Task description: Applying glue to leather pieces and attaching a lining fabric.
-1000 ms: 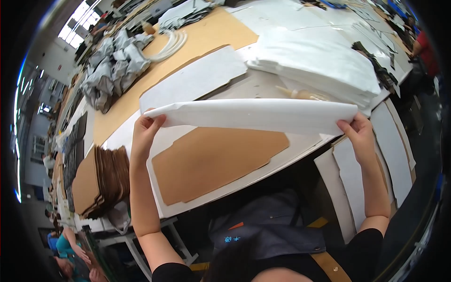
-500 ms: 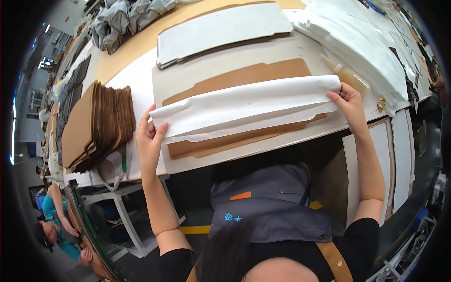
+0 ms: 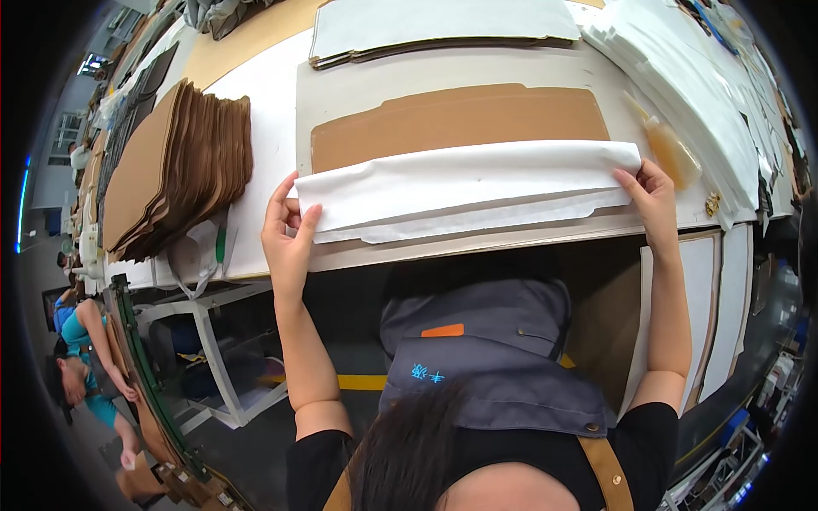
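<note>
A long white sheet [image 3: 469, 183], folded over lengthwise, stretches between my hands, its lower layer showing along the near side. My left hand [image 3: 288, 238] pinches its left end between thumb and fingers. At the other end my right hand [image 3: 654, 198] grips the upper corner, thumb on top. The sheet hangs over or rests on the near part of a brown shaped panel [image 3: 460, 117]; I cannot tell whether they touch. Only the panel's far part shows, lying on a pale grey board [image 3: 545, 70].
A tall stack of brown panels [image 3: 183, 166] stands left. White-topped panels [image 3: 443, 24] lie at the back. To the right are a glue bottle [image 3: 671, 153] and a pile of white sheets [image 3: 682, 94]. A person [image 3: 98, 366] works at lower left.
Both hands have drawn the white sheet toward me over the brown panel, whose near strip is now covered. The whole view has also shifted, with the back of the table higher.
</note>
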`<state>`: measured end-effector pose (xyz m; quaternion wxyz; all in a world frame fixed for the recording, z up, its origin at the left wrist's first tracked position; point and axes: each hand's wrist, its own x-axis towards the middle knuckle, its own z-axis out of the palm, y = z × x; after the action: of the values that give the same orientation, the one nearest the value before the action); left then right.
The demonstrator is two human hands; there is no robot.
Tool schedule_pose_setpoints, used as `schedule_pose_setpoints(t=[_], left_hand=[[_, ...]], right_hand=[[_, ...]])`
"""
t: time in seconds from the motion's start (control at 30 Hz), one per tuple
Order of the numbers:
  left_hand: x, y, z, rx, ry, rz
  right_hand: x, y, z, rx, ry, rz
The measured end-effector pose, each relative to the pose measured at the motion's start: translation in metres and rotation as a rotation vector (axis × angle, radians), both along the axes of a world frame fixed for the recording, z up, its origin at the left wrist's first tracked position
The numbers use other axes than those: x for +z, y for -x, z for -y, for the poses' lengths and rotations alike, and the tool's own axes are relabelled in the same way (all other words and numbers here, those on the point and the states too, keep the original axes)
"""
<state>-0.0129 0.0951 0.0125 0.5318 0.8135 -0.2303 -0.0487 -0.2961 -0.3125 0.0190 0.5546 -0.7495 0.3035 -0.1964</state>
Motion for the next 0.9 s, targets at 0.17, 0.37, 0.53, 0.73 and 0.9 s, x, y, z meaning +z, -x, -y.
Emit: schedule_pose_setpoints(t=[0.17, 0.37, 0.53, 0.73, 0.9], left_hand=[[-0.012, -0.004, -0.003, -0.006, 0.048, -0.036], [-0.019, -0.007, -0.003, 0.009, 0.042, -0.045], [-0.022, -0.006, -0.003, 0.014, 0.046, -0.055], [-0.020, -0.005, -0.001, 0.015, -0.006, -0.023], [-0.024, -0.004, -0.003, 0.017, -0.055, 0.017]], right_hand=[[-0.001, -0.001, -0.003, -0.012, 0.010, -0.017], [-0.009, -0.001, 0.000, -0.005, 0.052, -0.014], [-0.007, -0.004, -0.004, -0.006, 0.058, -0.006], [-0.009, -0.003, -0.003, -0.021, 0.056, 0.009], [-0.013, -0.006, -0.004, -0.010, 0.064, 0.043]])
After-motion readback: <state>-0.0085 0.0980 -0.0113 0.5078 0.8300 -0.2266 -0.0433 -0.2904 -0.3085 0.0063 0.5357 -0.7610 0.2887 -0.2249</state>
